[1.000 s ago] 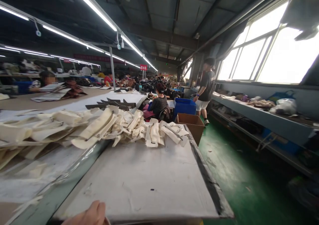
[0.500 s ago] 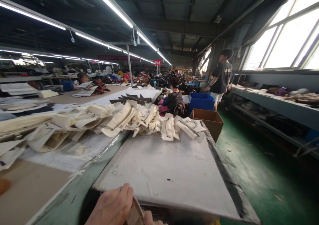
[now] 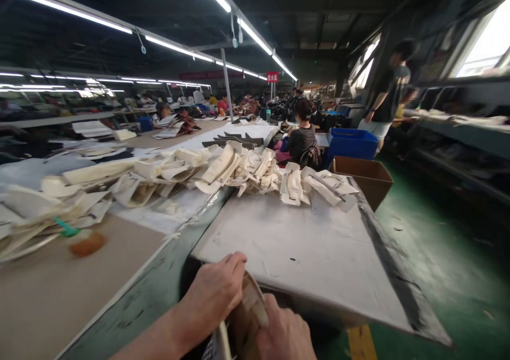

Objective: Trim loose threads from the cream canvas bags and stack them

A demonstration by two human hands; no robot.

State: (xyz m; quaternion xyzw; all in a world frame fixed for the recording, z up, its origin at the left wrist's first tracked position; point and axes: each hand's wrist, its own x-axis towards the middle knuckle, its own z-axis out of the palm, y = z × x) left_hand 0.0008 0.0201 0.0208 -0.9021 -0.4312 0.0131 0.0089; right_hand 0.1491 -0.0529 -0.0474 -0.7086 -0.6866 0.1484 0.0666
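At the near edge of the white-topped table, my left hand is closed on the upper rim of a beige sewn piece with a curved edge. My right hand grips the same piece on its right side, thumb against the rim. Its lower part runs out of view between my hands, so its whole shape does not show. Past my hands, a long pile of cream sewn pieces, some with dark zips or trim, lies across the far end of the white tabletop.
Left is a brown-topped table with a brush and more cream pieces. A cardboard box and a blue bin stand beyond. One person sits ahead; another stands in the right aisle.
The view has swung left, bringing the brush into sight. Both hands and the beige piece have come further up into view, with my right hand now showing more fully.
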